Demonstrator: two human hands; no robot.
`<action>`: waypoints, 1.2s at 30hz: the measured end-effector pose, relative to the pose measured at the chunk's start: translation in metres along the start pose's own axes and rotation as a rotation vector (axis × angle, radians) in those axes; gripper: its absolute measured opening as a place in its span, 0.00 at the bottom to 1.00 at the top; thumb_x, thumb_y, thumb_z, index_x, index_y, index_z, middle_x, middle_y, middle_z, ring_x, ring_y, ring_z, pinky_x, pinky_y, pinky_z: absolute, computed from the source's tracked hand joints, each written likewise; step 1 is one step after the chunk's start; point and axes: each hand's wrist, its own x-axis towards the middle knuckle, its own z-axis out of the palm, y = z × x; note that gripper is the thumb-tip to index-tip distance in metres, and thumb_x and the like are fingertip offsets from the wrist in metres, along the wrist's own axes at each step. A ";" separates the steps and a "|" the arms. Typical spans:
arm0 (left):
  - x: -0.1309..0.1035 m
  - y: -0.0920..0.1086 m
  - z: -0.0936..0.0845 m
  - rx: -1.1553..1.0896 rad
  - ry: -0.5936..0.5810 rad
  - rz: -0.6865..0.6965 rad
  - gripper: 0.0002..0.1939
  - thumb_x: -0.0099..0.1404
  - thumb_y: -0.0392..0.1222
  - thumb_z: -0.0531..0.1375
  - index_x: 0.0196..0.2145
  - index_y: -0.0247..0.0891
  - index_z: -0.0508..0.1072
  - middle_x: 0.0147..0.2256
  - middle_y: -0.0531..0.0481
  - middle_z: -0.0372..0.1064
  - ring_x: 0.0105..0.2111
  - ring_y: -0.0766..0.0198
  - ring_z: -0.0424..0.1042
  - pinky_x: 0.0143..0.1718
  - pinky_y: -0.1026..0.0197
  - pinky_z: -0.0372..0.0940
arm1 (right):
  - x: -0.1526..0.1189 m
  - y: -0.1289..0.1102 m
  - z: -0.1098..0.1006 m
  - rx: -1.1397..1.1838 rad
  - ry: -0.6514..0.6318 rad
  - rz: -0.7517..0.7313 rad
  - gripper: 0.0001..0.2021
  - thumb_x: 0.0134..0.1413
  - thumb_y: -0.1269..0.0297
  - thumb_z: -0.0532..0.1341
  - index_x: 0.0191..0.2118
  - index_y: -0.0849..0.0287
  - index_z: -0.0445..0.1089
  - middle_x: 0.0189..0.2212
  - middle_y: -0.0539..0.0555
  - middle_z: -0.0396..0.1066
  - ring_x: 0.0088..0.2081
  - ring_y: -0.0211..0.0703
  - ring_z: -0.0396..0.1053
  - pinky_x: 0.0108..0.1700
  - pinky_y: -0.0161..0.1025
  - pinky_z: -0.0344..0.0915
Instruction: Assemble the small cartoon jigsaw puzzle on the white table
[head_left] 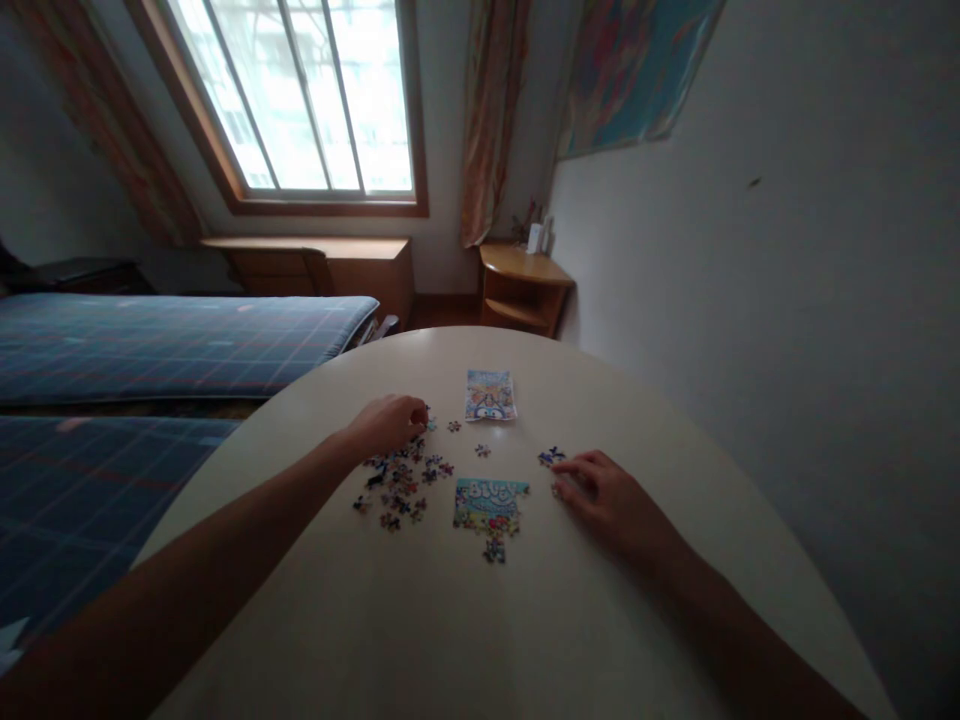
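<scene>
Jigsaw pieces (397, 485) lie loose in a scattered heap on the round pale tabletop (420, 620), just under and toward the person from the left hand (390, 425). That hand reaches forward with the arm stretched long, knuckles up, fingers curled down onto the far edge of the heap; its grip looks pinched together over a piece or two, though the fingertips are hidden beneath the hand and what they hold cannot be made out. The right hand (611, 495) rests flat-ish on the tabletop, palm down, fingers pointing left and lightly spread, its grip loose and clamped on nothing; the fingertips touch a small cluster of pieces (553, 457) just beyond them. Between the two hands, nearer the person, sits the partly assembled puzzle section (490, 505), its lower edge ragged, with blue lettering too blurred to read. Beyond it, farther than either hand, lies a small printed picture card (490, 395). A few single pieces lie between card and section. Both forearms are cut off by the lower frame edge. The dim light blurs the pieces' patterns.
</scene>
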 end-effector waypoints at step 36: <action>-0.078 0.131 0.032 -1.378 -0.075 -0.206 0.18 0.49 0.50 0.71 0.30 0.35 0.72 0.27 0.48 0.78 0.29 0.61 0.76 0.31 0.64 0.66 | -0.021 -0.065 0.020 0.419 0.159 -0.130 0.05 0.57 0.65 0.61 0.37 0.54 0.75 0.32 0.50 0.78 0.34 0.42 0.73 0.40 0.39 0.65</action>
